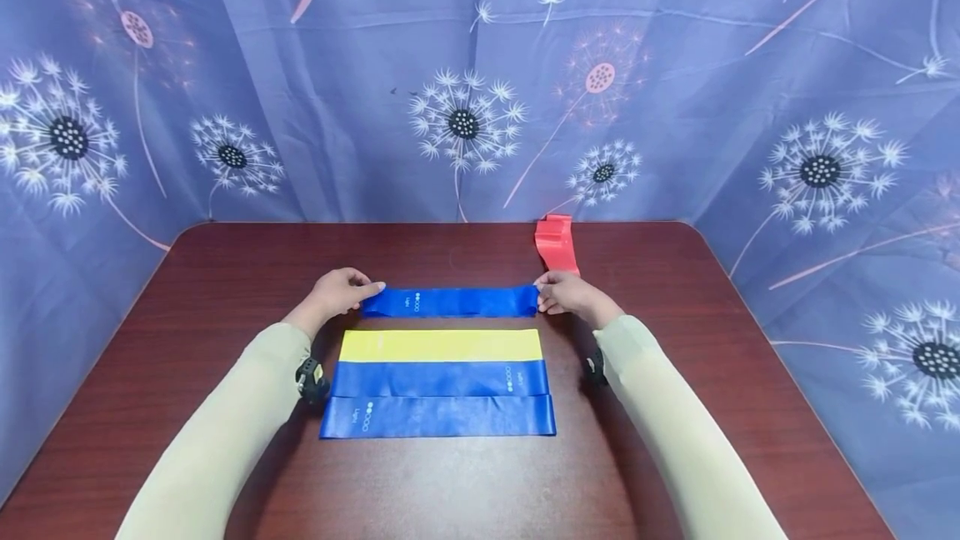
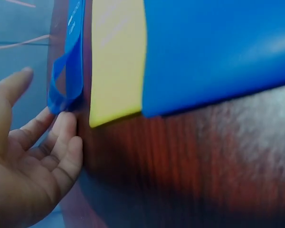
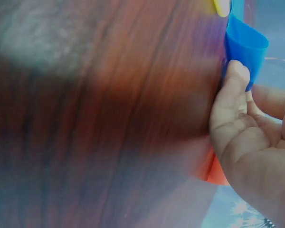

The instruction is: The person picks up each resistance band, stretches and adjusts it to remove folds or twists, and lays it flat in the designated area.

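A blue resistance band (image 1: 465,302), printed with "Light", lies stretched crosswise between the two hands at the far side of the others. My left hand (image 1: 337,294) is at its left end; in the left wrist view the fingertips (image 2: 66,118) touch the looped end while the thumb stands away from it. At the other end, my right hand (image 1: 570,294) pinches the band's looped end (image 3: 247,47) between fingers and thumb. Nearer me lie a yellow band (image 1: 442,346) and two blue bands, one (image 1: 442,378) beside the yellow and the other (image 1: 450,417) closest to me, all flat and parallel.
A red band (image 1: 557,244) lies crumpled at the table's back edge, just beyond the right hand. The brown wooden table (image 1: 225,273) meets a blue dandelion-print curtain (image 1: 360,107) at the back and sides. Each wrist carries a small black camera (image 1: 311,380).
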A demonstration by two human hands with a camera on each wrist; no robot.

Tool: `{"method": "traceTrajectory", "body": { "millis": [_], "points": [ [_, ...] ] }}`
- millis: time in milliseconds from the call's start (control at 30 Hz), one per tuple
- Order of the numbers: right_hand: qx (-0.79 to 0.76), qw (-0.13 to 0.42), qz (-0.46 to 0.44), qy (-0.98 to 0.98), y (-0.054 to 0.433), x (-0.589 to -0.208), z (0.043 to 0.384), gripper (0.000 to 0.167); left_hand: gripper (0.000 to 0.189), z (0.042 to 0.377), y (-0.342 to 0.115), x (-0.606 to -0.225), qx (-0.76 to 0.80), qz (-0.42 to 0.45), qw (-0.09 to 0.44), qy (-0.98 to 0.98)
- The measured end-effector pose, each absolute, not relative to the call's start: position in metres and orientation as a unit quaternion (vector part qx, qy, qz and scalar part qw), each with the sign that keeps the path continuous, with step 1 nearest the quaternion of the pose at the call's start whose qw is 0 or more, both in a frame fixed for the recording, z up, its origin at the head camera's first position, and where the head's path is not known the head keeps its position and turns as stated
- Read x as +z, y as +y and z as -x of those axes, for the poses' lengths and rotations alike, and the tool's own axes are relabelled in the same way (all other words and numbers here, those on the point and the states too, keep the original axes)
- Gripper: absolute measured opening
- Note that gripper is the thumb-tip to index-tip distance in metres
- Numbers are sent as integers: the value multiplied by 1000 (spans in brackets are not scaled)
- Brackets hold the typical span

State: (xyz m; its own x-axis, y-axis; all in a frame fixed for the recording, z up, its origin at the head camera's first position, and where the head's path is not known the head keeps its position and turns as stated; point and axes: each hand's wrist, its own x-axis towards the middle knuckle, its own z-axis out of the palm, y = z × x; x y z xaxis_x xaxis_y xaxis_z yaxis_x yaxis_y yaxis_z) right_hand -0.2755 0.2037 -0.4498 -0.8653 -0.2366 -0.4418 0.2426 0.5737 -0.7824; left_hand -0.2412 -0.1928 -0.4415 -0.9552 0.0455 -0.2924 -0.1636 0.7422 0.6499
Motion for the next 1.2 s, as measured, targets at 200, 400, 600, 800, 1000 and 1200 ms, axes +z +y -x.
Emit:
{"method": "traceTrajectory", "body": {
  "millis": [200,400,600,800,1000,1200],
  "points": [
    [-484,267,2,833,208,-451,275,17,57,238,-186,-440,335,4,138,932],
    [-487,275,5,829,207,-450,275,10,52,241,-192,-445,351,2,149,925],
    [-477,280,5,833,206,-447,273,13,60,242,-189,-447,346,-1,160,924],
    [-483,286,6,828,208,-446,274,13,60,241,-188,-446,347,4,159,924],
    [-497,294,9,816,211,-448,275,9,61,241,-191,-446,392,17,189,900],
    [-511,287,-2,811,208,-444,275,11,61,244,-193,-444,440,8,233,867]
  ]
}}
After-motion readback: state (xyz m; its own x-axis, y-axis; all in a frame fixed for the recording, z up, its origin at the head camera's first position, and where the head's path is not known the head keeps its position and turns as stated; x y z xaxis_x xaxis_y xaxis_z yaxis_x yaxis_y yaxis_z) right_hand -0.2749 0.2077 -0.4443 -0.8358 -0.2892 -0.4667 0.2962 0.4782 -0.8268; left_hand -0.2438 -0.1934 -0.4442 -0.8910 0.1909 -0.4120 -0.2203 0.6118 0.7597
